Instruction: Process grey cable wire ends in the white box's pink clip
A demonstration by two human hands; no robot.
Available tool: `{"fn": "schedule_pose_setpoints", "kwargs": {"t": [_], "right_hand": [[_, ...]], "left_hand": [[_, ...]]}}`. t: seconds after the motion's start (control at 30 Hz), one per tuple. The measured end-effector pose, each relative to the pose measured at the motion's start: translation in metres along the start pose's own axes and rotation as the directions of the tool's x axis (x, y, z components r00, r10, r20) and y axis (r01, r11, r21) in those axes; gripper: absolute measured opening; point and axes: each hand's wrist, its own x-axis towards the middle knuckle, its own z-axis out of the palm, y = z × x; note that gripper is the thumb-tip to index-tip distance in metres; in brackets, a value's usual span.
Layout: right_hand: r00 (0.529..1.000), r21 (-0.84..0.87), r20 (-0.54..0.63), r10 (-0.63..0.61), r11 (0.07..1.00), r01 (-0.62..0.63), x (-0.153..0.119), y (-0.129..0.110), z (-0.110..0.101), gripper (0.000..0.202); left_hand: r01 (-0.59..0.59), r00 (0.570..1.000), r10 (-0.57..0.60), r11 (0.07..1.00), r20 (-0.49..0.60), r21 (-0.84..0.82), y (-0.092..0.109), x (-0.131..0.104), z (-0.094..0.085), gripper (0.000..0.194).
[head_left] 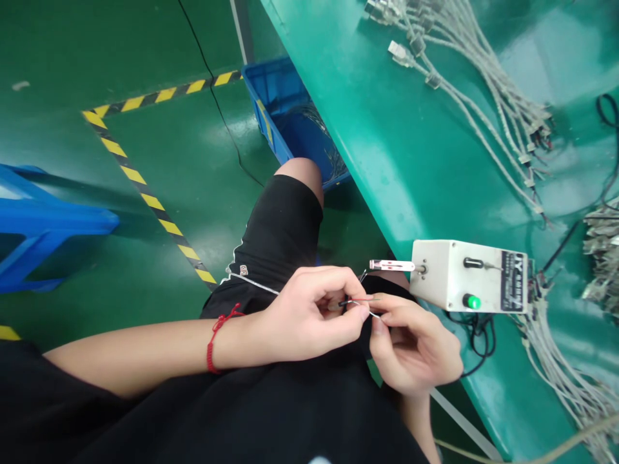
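Observation:
My left hand is closed in a pinch on the end of a thin grey cable, which runs back across my lap. Fine red and white wires fan out from its dark end, between my two hands. Thumb and fingers of my right hand are pressed together on the tip of the white wire. Just above and right of my hands, a white box with a lit green button stands at the table edge, a flat pinkish-white piece sticking out from its left side.
The green table holds a bundle of grey USB cables at the top and more cables at lower right. A blue crate with cables stands beside the table. A blue stool is on the floor at left.

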Motion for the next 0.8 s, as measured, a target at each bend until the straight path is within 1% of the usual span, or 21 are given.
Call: {"fn": "schedule_pose_setpoints", "kwargs": {"t": [0.37, 0.8], "right_hand": [[1.000, 0.011, -0.009, -0.007, 1.000, 0.007, -0.0017, 0.0011, 0.0004, 0.030], [1.000, 0.014, -0.005, -0.006, 1.000, 0.006, 0.0008, 0.0017, 0.0011, 0.025]], "left_hand": [[-0.008, 1.000, 0.008, 1.000, 0.005, 0.006, 0.0003, 0.0008, -0.0005, 0.005], [0.003, 1.000, -0.003, 1.000, 0.001, 0.009, -0.0009, 0.0011, -0.0012, 0.005]]}}
